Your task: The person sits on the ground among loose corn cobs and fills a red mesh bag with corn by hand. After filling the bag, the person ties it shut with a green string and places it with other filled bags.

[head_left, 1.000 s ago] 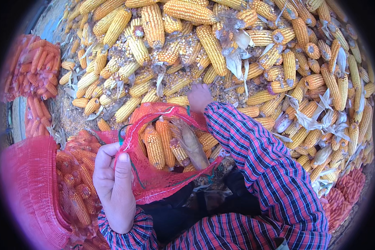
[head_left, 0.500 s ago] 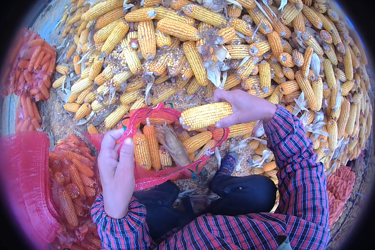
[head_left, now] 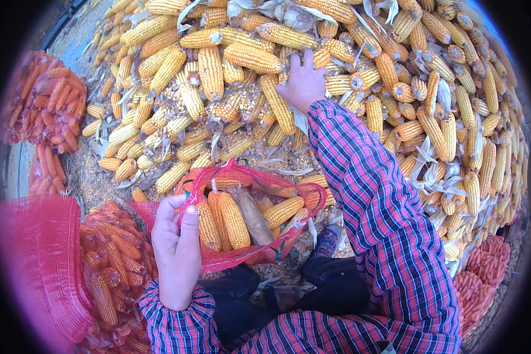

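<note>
My left hand (head_left: 177, 253) pinches the rim of a red mesh bag (head_left: 218, 259), holding its mouth wide. Inside the bag lie several yellow corn cobs (head_left: 234, 221) and one cob still in its dry husk (head_left: 252, 215). Stretched far forward, my right hand (head_left: 305, 82) is over the pile of corn cobs (head_left: 371, 115), its fingers spread and touching or just above the cobs. No cob shows in its grasp. A long yellow cob (head_left: 276, 103) lies just beside its thumb.
Filled red mesh bags of corn stand at the far left (head_left: 50, 97), near left (head_left: 115, 259) and lower right (head_left: 481, 283). A folded red mesh sheet (head_left: 41, 259) covers the left edge. Loose kernels and husks (head_left: 451, 186) litter the ground. My shoe (head_left: 325, 241) is beside the bag.
The cob my right hand held over the bag is out of that hand, and another cob shows in the bag. My right hand has moved away from me onto the pile.
</note>
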